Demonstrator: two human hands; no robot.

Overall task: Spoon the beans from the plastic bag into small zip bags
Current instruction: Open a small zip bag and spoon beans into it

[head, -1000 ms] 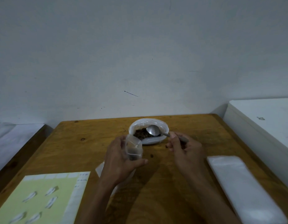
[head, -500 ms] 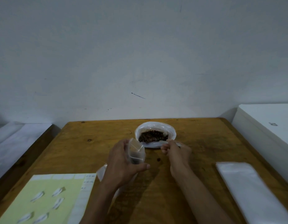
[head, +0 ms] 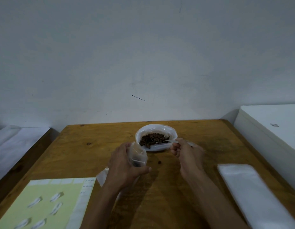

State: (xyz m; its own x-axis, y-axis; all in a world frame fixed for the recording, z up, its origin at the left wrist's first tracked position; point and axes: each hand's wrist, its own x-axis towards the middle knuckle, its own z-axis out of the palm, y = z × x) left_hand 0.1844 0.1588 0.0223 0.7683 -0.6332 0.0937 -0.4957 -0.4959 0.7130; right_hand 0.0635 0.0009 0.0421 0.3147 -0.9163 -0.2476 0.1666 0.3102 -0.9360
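Centre of frame, on the grainy wooden table (head: pixel 97 146): a crinkled white plastic bag (head: pixel 156 129), its rim rolled open, with dark beans (head: pixel 151 139) inside. Right hand (head: pixel 187 152) pinches a metal spoon (head: pixel 160 140), bowl among the beans. Left hand (head: pixel 125 167) grips a small clear zip bag (head: pixel 137 154), upright, mouth open.

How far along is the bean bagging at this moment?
Early: the zip bag in the left hand holds only a few beans. In hand: the right hand dips the spoon into the plastic bag. Left: most beans, sealing.
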